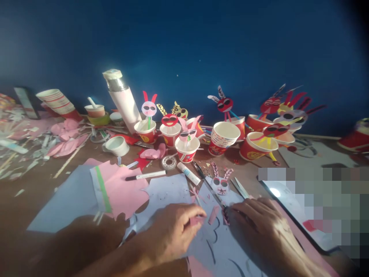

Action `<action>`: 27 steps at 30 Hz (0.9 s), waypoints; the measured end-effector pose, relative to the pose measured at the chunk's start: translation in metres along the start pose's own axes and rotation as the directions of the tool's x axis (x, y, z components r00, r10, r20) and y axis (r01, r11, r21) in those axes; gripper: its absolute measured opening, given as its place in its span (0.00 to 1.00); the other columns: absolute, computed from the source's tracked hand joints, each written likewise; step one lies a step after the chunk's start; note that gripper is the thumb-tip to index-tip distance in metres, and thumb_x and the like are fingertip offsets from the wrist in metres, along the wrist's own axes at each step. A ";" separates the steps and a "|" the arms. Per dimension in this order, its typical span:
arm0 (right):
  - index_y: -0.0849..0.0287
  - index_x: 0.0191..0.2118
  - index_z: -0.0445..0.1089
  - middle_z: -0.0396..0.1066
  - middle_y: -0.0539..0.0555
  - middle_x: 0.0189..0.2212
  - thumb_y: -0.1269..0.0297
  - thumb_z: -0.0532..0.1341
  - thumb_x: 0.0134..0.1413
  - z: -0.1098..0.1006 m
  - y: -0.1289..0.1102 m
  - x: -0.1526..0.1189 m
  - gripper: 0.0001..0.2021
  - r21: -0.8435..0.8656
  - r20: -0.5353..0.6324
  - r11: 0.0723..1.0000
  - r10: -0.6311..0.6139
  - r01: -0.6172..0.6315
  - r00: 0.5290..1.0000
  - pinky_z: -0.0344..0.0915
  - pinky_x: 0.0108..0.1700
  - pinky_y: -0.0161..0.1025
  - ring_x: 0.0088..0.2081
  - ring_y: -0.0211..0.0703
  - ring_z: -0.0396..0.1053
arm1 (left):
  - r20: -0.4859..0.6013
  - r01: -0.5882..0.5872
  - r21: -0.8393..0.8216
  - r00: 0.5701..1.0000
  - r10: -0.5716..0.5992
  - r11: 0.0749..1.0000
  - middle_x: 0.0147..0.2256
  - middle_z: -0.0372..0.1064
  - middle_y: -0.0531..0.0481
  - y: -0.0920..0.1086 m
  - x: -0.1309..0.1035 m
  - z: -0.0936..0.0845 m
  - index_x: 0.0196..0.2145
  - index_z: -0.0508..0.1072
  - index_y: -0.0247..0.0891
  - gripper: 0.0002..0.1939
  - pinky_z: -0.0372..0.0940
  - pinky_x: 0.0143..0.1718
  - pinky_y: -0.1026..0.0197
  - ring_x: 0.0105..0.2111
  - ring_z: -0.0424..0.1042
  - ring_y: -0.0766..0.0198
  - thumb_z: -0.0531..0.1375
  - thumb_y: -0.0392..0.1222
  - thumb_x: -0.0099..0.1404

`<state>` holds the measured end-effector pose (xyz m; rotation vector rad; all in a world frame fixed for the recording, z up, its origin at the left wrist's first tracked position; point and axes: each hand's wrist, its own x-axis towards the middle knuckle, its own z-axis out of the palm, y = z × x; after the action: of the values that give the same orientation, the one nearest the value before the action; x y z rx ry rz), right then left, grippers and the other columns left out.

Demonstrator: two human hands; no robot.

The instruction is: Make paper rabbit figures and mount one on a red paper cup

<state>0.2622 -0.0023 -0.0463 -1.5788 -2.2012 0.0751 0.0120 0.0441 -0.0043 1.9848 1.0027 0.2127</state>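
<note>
My left hand is closed, with a small pink paper piece pinched between thumb and fingers. My right hand rests low over the pale blue paper, fingers curled together. At its fingertips is a narrow pink paper strip with dark marks, partly covered by them. A long dark craft knife lies slanting toward those fingertips. Another pink strip lies between my hands. Just beyond sits a paper rabbit face with patterned ears. Scissors blades poke out beyond my right hand.
Red paper cups holding paper faces on sticks stand along the blue wall. A white flask, a mug, a tape roll, a glue stick and a marker are nearby. Paper scraps cover the left; a tablet lies right.
</note>
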 end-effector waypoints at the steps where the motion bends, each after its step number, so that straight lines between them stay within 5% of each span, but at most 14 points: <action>1: 0.56 0.32 0.71 0.72 0.51 0.24 0.65 0.54 0.59 0.001 -0.001 -0.001 0.09 0.003 0.016 1.000 0.006 -0.006 1.000 0.56 0.39 0.45 0.28 0.44 0.68 | -0.010 -0.068 0.082 0.998 0.069 0.994 0.30 0.70 0.52 -0.001 -0.001 0.005 0.40 0.71 0.44 0.09 0.59 0.29 0.65 0.29 0.66 0.65 0.53 0.39 0.64; 4: 0.54 0.33 0.70 0.72 0.50 0.25 0.64 0.55 0.58 0.004 -0.002 -0.005 0.08 0.008 0.042 1.000 0.015 -0.015 0.999 0.55 0.41 0.47 0.29 0.45 0.68 | 0.006 -0.236 0.252 0.970 0.242 0.939 0.28 0.70 0.52 -0.006 0.000 0.015 0.33 0.71 0.41 0.09 0.60 0.32 0.64 0.31 0.66 0.64 0.51 0.36 0.65; 8: 0.54 0.33 0.70 0.72 0.50 0.26 0.65 0.54 0.59 0.005 -0.001 -0.005 0.07 0.021 0.033 1.000 0.005 -0.006 0.999 0.55 0.42 0.48 0.29 0.45 0.68 | 0.019 -0.309 0.366 0.946 0.325 0.878 0.28 0.70 0.52 -0.008 0.003 0.015 0.31 0.68 0.40 0.08 0.60 0.31 0.64 0.30 0.65 0.64 0.51 0.35 0.65; 12: 0.54 0.34 0.70 0.72 0.50 0.27 0.66 0.54 0.59 0.004 -0.001 -0.003 0.07 0.007 0.042 1.000 -0.004 0.004 0.999 0.54 0.42 0.49 0.29 0.45 0.68 | 0.039 -0.316 0.486 0.939 0.341 0.814 0.27 0.68 0.53 -0.010 0.002 0.011 0.29 0.64 0.39 0.08 0.58 0.29 0.63 0.28 0.65 0.65 0.50 0.35 0.65; 16: 0.55 0.33 0.70 0.72 0.50 0.26 0.65 0.54 0.59 0.003 -0.001 -0.001 0.08 -0.007 0.046 1.000 0.006 -0.005 0.999 0.55 0.39 0.47 0.29 0.45 0.68 | -0.023 -0.194 0.557 0.968 0.249 0.808 0.26 0.67 0.53 -0.019 0.002 0.006 0.28 0.64 0.39 0.09 0.57 0.27 0.63 0.27 0.67 0.65 0.49 0.35 0.66; 20: 0.56 0.33 0.70 0.72 0.50 0.26 0.64 0.55 0.59 0.000 0.000 0.001 0.08 -0.010 0.001 1.000 0.016 -0.016 1.000 0.56 0.39 0.44 0.29 0.44 0.69 | -0.094 -0.113 0.490 0.979 0.181 0.864 0.27 0.67 0.54 -0.021 0.003 0.000 0.30 0.66 0.41 0.10 0.56 0.26 0.63 0.26 0.67 0.66 0.48 0.37 0.67; 27: 0.54 0.33 0.70 0.73 0.50 0.28 0.63 0.54 0.61 -0.012 0.001 0.011 0.09 -0.046 0.069 0.987 0.158 -0.155 0.985 0.57 0.37 0.41 0.31 0.43 0.69 | -0.041 -0.184 0.234 0.979 0.198 0.955 0.28 0.68 0.54 -0.014 0.005 0.001 0.37 0.69 0.42 0.11 0.58 0.28 0.65 0.26 0.66 0.68 0.48 0.36 0.67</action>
<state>0.2645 0.0057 -0.0320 -1.7968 -2.1411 0.1372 0.0077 0.0509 -0.0166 2.3017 0.9076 0.2782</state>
